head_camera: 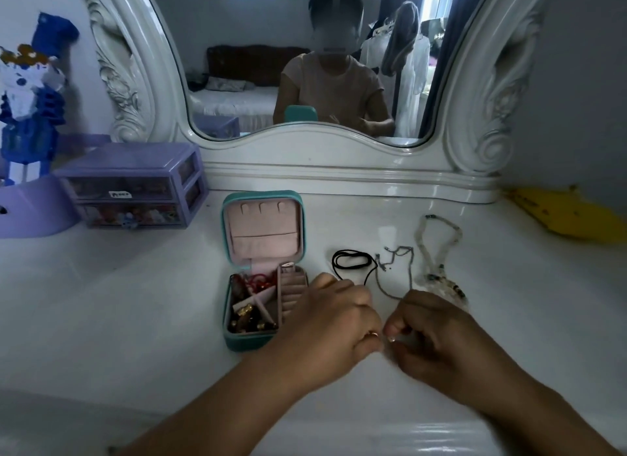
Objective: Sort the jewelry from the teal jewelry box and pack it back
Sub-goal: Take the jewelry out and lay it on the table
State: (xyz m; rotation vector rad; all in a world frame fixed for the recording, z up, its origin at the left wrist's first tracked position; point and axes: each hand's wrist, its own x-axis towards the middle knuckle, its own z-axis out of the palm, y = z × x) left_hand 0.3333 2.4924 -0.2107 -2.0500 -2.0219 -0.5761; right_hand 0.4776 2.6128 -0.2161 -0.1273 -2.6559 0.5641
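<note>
I see the teal jewelry box point(263, 272) standing open on the white dresser top point(135, 303), left of centre, its pink-lined lid point(263, 231) raised toward the mirror point(305, 58). Its near compartments hold red pieces and gold-coloured pieces, too small for me to sort out singly. Right of the box, three items lie side by side on the dresser top: a black cord necklace point(351, 260), then a thin silver chain point(395, 272), then a pale beaded necklace point(439, 252) furthest right. My left hand point(334, 315) sits just beside the box's right edge with fingers curled, a ring on one finger; my right hand point(429, 330) meets it, fingers curled too. Both seem to pinch something tiny between them, but I cannot tell what it is. At far left stands a purple drawer organizer point(135, 184) bearing a small white label whose writing I cannot read. A yellow object point(570, 214) lies far right.
</note>
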